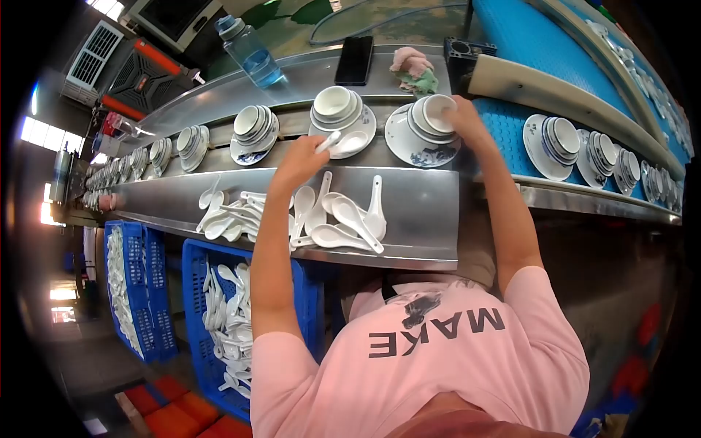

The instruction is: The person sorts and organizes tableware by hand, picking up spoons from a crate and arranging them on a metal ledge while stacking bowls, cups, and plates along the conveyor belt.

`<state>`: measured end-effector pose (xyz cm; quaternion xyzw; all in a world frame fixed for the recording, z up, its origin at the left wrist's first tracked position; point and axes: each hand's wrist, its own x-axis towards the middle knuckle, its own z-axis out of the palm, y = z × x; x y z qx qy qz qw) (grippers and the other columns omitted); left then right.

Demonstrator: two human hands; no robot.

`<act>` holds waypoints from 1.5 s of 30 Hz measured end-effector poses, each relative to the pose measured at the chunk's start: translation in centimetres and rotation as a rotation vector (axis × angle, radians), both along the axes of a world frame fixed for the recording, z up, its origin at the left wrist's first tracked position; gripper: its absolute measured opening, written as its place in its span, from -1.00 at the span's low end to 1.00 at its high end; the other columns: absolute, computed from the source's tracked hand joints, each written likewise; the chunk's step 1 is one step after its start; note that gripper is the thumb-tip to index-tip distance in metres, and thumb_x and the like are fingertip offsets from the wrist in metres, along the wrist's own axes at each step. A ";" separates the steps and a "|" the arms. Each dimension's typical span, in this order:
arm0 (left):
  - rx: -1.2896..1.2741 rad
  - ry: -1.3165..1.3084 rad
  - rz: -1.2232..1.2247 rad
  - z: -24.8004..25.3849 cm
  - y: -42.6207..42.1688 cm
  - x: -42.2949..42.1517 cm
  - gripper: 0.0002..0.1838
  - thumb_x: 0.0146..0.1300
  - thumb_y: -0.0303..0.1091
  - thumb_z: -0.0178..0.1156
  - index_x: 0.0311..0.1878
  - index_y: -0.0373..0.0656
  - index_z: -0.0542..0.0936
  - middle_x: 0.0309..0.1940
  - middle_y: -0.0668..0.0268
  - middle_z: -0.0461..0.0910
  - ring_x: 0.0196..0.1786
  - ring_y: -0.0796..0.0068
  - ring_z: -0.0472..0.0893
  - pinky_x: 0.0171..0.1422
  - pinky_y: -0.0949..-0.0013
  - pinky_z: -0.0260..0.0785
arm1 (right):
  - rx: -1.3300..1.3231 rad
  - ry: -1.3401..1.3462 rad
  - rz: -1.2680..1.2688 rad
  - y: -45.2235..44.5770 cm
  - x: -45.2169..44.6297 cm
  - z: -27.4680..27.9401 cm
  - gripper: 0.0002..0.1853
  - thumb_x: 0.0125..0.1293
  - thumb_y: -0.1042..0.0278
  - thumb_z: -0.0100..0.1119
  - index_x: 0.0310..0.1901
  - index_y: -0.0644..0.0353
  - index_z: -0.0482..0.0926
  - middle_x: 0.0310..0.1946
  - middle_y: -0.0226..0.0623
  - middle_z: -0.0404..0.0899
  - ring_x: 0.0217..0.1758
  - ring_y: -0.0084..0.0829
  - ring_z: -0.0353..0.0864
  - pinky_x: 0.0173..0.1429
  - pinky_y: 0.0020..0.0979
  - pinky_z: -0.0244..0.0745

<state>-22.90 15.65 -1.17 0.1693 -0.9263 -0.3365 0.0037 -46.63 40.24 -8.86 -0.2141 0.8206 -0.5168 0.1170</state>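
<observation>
A person's left hand (301, 162) pinches a white spoon (355, 143) by its handle, the spoon's bowl end over the near part of a plate (369, 123) that carries stacked bowls (336, 104); whether spoon and plate touch is hard to tell. To the plate's right, the right hand (465, 120) grips the rim of a tilted top bowl (439, 114). More spoons (349, 216) lie on the tabletop (426, 212), on the plate's near side, below the left wrist. Good handling here likely means keeping the spoon low and level, easing its bowl end down clear of the stack, and letting go gently, while the right hand's grip stays light enough not to tip its own stack.
</observation>
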 end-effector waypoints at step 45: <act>0.986 0.269 0.447 -3.5 0.2 -1.1 -0.76 0.20 -0.27 0.03 -0.36 -0.29 0.52 -0.56 0.21 0.55 -0.60 0.49 0.53 -0.55 0.45 0.40 | -0.069 -0.069 0.088 6.4 0.5 3.8 -0.60 -0.09 0.50 0.04 -0.10 0.24 0.52 -0.24 -0.37 0.55 -0.20 -0.49 0.51 -0.04 -0.45 0.38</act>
